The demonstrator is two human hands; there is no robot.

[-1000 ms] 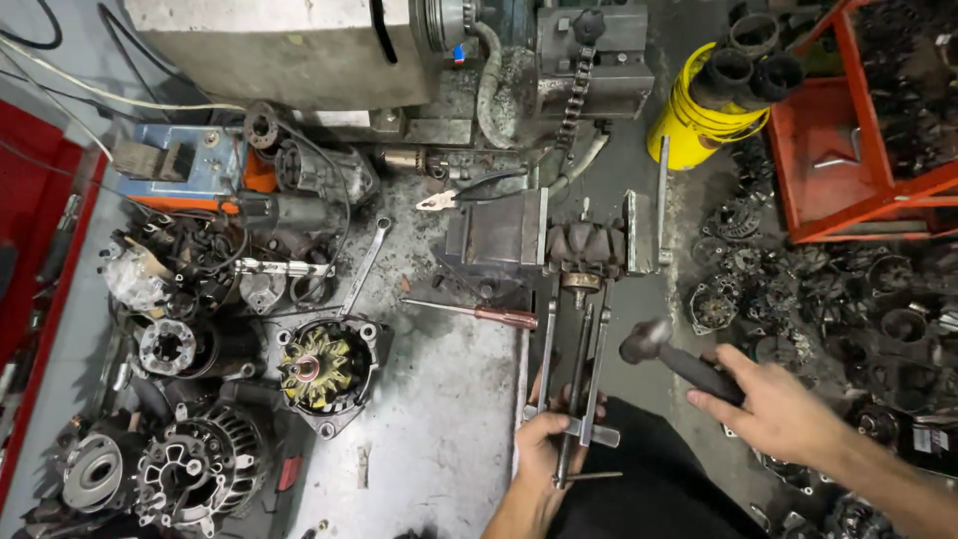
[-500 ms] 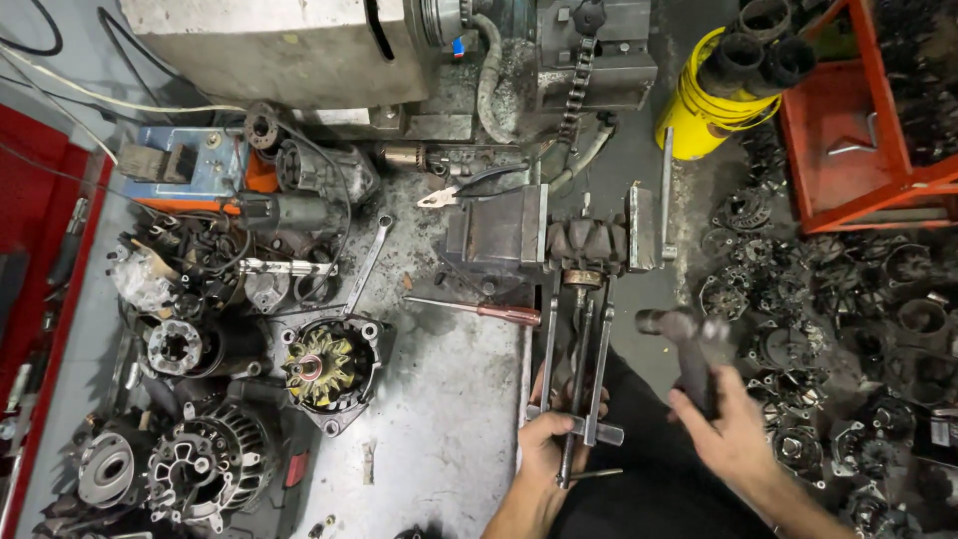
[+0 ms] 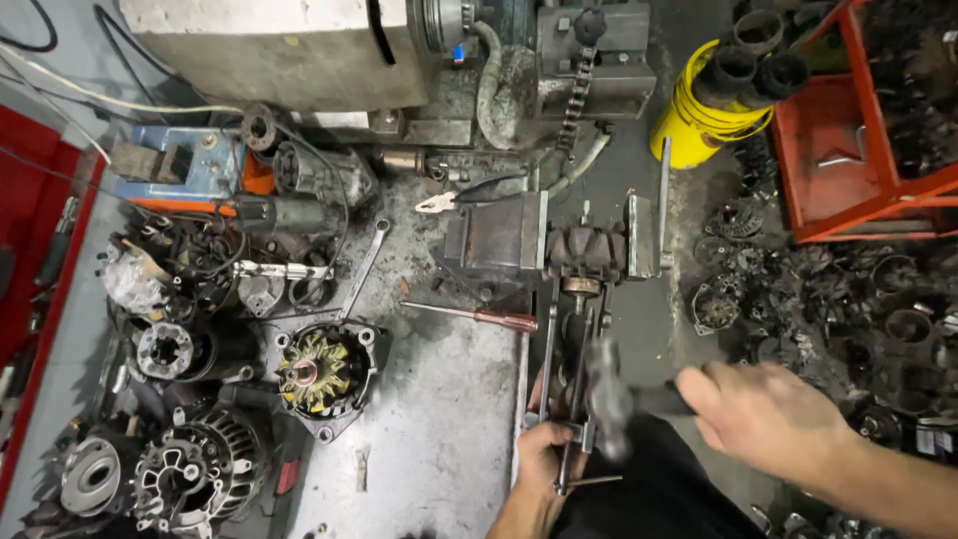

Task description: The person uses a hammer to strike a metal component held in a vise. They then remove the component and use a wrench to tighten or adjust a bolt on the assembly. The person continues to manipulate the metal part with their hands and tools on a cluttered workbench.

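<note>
From the head view, your left hand (image 3: 547, 461) is closed around the puller (image 3: 571, 399) clamped on the rotor (image 3: 587, 250) in the vise (image 3: 544, 238) on the surface (image 3: 449, 419), your right hand (image 3: 763, 414) grips a blurred hammer (image 3: 611, 394) beside its screw, and the rotor sits unfreed.

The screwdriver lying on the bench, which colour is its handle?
The screwdriver has a dark reddish-brown handle with a bare metal shaft; the head view shows it.

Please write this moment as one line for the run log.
left hand: grips long metal puller frame | right hand: holds dark hammer over frame | clamped: ribbed dark rotor
</note>
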